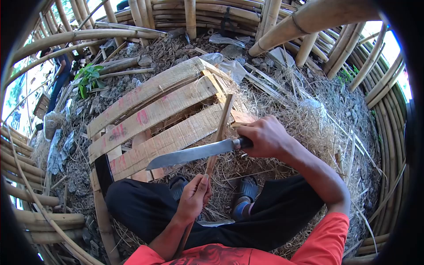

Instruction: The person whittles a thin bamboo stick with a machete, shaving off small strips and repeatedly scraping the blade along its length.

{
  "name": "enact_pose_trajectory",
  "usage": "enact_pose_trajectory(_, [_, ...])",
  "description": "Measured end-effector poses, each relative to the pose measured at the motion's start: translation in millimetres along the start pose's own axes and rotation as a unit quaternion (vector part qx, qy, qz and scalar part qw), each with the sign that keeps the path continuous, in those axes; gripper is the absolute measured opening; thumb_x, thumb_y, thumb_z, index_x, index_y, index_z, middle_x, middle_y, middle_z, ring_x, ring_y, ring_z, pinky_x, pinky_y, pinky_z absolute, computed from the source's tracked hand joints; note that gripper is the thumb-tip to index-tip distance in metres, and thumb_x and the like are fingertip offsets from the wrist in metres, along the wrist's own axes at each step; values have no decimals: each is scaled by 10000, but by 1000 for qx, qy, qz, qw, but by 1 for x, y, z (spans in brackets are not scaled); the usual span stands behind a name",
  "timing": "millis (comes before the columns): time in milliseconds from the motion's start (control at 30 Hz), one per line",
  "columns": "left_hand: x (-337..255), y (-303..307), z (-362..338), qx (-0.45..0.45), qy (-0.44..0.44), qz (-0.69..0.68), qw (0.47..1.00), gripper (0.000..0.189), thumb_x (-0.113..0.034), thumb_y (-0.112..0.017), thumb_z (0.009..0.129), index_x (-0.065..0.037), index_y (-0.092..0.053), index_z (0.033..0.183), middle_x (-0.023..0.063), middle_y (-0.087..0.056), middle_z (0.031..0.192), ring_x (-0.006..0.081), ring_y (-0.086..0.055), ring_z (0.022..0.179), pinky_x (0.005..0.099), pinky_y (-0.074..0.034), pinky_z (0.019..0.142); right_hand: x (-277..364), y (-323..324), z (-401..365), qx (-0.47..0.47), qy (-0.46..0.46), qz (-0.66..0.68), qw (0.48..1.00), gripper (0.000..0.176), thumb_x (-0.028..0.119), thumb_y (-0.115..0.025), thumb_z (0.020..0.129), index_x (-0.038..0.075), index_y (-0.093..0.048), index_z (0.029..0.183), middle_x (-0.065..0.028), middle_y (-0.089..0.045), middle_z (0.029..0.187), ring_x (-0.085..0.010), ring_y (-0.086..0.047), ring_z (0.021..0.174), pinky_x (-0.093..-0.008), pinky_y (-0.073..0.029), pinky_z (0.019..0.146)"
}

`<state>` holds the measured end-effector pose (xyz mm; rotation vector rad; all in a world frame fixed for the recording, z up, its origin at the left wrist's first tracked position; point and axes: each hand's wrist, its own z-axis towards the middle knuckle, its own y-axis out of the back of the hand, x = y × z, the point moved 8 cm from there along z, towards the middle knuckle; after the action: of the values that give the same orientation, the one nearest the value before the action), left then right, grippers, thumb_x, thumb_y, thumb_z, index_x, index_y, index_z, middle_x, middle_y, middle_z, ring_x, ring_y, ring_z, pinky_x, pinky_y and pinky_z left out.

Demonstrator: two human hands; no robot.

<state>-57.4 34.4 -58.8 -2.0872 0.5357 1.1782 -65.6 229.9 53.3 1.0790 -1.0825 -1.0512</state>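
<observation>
Right fingers gripping a dark-handled steel knife.
Left fingers clasping a slim brown wooden strip, likely stiff, below the knife.

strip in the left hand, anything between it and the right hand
Only the knife, it seems: the right hand grips its handle, and the blade crosses the strip beyond the left hand. The slatted crate looks to be underneath, not between them.
</observation>
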Motion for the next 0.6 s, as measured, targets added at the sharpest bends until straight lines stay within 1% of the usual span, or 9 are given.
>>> enact_pose_trajectory(133, [-2,7,-1,-9,-31,27,999,273,-311,-440,1016,-80,-479,876,-48,-382,623,22,-331,515,196,-286,441,-21,-18,7,70,-99,29,992,150,245,-666,698,102,-628,727,-62,-594,565,-254,-618,522,-381,-483,507])
enact_pose_trajectory(233, [-6,11,0,-60,-44,92,993,268,-295,-458,1011,-60,-498,889,-45,-405,630,23,-360,533,199,-316,456,-33,-21,14,67,-112,-34,991,142,241,-666,710,103,-632,715,-53,-596,565,-229,-613,513,-368,-481,497])
enact_pose_trajectory(267, [-10,11,0,-64,-53,103,991,273,-294,-458,1011,-56,-501,885,-45,-411,633,22,-368,536,200,-322,460,-35,-22,17,40,-88,-55,994,115,223,-647,747,111,-635,725,-26,-584,556,-170,-591,492,-342,-466,466])
enact_pose_trajectory(367, [-17,13,-4,-69,-67,121,988,286,-292,-459,1011,-47,-506,872,-42,-427,639,23,-386,543,203,-332,466,-51,-27,20,70,-182,-55,979,49,169,-666,687,139,-628,692,4,-573,536,-128,-562,473,-336,-457,444])
enact_pose_trajectory(400, [-16,15,-5,-66,-67,112,989,289,-293,-459,1010,-46,-506,867,-42,-430,639,23,-387,543,204,-331,465,-59,-22,20,50,-192,-66,978,59,176,-661,710,129,-629,697,3,-576,542,-128,-552,457,-331,-461,434])
enact_pose_trajectory(433, [-16,16,-7,-62,-66,105,990,293,-293,-460,1010,-44,-505,863,-41,-433,638,23,-389,543,206,-330,464,-58,-10,20,-23,-122,-80,989,70,169,-657,729,110,-629,704,5,-561,530,-119,-533,439,-319,-459,430])
enact_pose_trajectory(500, [-15,15,-3,-62,-72,104,990,293,-294,-461,1010,-45,-505,861,-40,-431,632,23,-389,540,205,-323,459,-63,-18,18,27,-124,-97,987,110,138,-550,773,91,-608,691,-27,-549,535,-124,-554,451,-322,-465,426])
enact_pose_trajectory(533, [-14,13,-3,-60,-73,104,990,293,-295,-462,1009,-46,-504,861,-40,-430,629,23,-389,539,205,-320,457,-74,-15,16,35,-177,-90,979,111,136,-551,761,87,-601,675,-29,-546,527,-130,-552,447,-325,-464,426])
enact_pose_trajectory(600, [-14,10,-5,-40,-57,64,995,277,-314,-460,1007,-76,-478,867,-62,-379,618,8,-315,484,190,-245,412,-103,-6,15,48,-285,-74,955,115,134,-552,739,80,-588,643,-33,-538,510,-142,-547,437,-331,-460,426])
